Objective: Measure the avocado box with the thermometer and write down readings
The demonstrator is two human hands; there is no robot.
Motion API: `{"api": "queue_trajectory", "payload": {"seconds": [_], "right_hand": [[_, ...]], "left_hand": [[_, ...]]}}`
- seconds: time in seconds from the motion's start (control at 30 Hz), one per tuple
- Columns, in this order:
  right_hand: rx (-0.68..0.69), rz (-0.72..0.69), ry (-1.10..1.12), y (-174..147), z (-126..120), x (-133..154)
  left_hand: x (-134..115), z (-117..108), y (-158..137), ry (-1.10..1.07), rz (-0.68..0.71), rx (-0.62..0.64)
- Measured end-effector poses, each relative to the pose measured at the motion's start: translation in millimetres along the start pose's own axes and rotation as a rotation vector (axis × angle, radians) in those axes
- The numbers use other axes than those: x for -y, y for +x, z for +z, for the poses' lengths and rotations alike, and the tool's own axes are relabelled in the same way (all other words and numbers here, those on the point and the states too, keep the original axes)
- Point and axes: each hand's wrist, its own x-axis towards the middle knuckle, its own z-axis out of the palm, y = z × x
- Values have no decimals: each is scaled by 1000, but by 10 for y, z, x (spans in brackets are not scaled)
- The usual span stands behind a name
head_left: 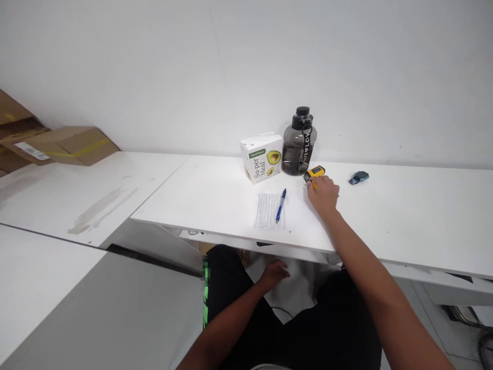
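Brown cardboard boxes, one sealed with yellow tape, sit at far left on a white worktop marked by a grey smear. Toward the middle, a white "Su-per Meal" carton printed with avocados stands upright near the wall. In front of it lies a sheet of close-set text, a blue pen slanting over its right part. A dark, see-through jug with a black cap rises just right of the carton, close behind a yellow-and-black device. A small teal-and-dark object lies farther right, apart from the rest.

The person's two hands are well apart. The left hand, fingers loosely spread, hovers above the lap below the worktop's edge, well away from the device. The right hand is at the device's near side, fingers curled; whether they grip it cannot be told.
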Motion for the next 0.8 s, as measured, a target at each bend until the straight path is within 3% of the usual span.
{"api": "queue_trajectory", "payload": {"seconds": [0.13,0.2,0.27,0.33,0.43,0.5,0.57,0.63,0.8], "right_hand": [[34,183,-236,40,-79,-81],[104,224,-265,54,-76,-104],[178,238,-262,76,-62,-115],[229,252,-255,98,-53,-117],[256,282,-255,112,-62,-99],[259,287,-247,106,-77,-82],[250,294,-220,101,-94,-74],[223,322,-141,100,-107,-81],[74,354,367,70,-113,-69]], "left_hand": [[-442,170,-449,78,87,66],[-807,221,-719,101,211,111],[-1253,227,-890,92,393,56],[-1750,179,-878,87,625,-126],[-2489,10,-508,158,1060,-655],[-2898,-135,-131,219,1228,-796],[-3181,-279,244,208,1239,-825],[-3318,-415,552,137,1154,-893],[-3284,-717,951,57,850,-936]]}}
